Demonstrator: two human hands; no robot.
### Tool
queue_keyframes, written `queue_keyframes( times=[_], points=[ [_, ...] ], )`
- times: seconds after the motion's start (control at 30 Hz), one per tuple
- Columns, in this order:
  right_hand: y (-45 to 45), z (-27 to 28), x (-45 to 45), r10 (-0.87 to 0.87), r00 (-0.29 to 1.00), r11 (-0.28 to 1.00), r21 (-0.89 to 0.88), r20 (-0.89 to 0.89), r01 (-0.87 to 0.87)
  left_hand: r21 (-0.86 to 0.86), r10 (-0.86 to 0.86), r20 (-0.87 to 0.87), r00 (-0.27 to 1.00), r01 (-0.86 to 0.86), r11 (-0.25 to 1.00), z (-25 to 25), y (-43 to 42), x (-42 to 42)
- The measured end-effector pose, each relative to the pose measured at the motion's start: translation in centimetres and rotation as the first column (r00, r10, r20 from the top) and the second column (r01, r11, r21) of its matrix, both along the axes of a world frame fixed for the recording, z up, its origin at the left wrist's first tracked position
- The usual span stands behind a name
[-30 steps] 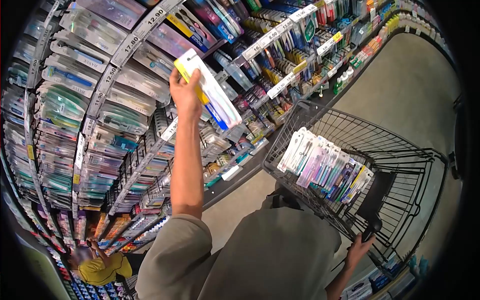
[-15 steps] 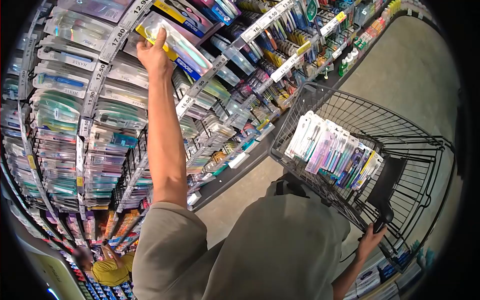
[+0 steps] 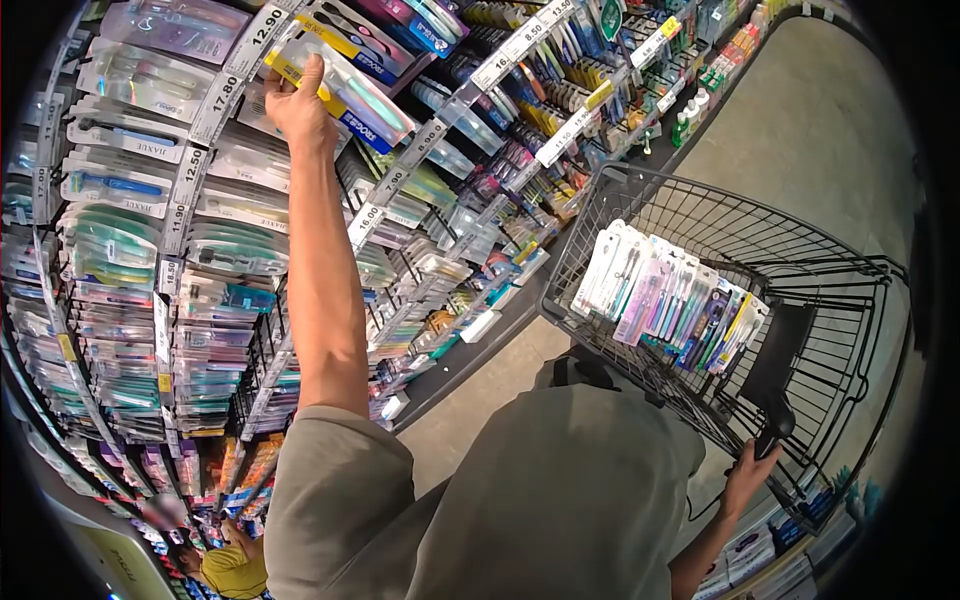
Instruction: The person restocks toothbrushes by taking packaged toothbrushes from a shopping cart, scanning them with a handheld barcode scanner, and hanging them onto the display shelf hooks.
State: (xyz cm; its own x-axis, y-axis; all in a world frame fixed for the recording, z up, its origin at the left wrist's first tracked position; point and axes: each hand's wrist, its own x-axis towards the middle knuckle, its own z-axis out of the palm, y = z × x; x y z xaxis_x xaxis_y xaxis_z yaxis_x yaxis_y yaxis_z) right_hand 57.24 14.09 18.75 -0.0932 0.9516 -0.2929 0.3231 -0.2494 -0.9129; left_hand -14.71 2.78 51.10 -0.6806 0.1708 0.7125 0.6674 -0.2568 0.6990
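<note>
Arm (image 3: 325,270) outstretched, my left hand (image 3: 302,115) pinches a toothbrush pack (image 3: 352,90) by the shelf edge (image 3: 240,75)! My right hand (image 3: 750,474) curls round the cart handle (image 3: 769,440).

A toothbrush pack (image 3: 352,98) is before the shelves (image 3: 184,190), left of the cart (image 3: 778,355).

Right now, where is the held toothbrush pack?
In the head view's upper left, the pack is in the left hand, just right of the 17.80 price label.
</note>
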Motion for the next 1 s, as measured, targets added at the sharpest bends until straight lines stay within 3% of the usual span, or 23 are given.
queue_keyframes(
  times=[0.2,0.33,0.63,0.8,0.93,1.0],
  points=[
    [-0.1,1.5,-0.7,0.016,0.998,0.999,-0.052,0.054,-0.013,-0.058,-0.058,0.029,0.998,0.06,0.997,-0.1,2.2,-0.1],
    [-0.2,1.0,-0.7,0.004,0.999,1.0,-0.005,0.043,-0.004,0.009,-0.11,0.052,0.993,0.11,0.994,0.1,3.6,-0.3],
    [-0.2,0.2,-0.4,-0.013,0.998,1.0,0.025,0.066,0.012,-0.002,-0.04,-0.02,0.999,0.04,0.999,0.3,5.0,-1.4],
    [-0.1,2.1,-1.3,-0.008,0.998,0.998,-0.06,0.064,0.012,0.043,-0.075,-0.046,0.996,0.077,0.996,0.7,5.0,-1.4],
    [-0.1,1.1,-0.9,-0.01,0.998,1.0,0.002,0.058,0.01,0.055,-0.036,-0.07,0.997,0.039,0.998,1.2,5.2,-1.7],
    [-0.1,1.5,-1.2,-0.013,0.997,1.0,-0.021,0.07,0.015,0.003,-0.047,-0.062,0.997,0.047,0.999,1.7,5.0,-2.3]
  ],
)
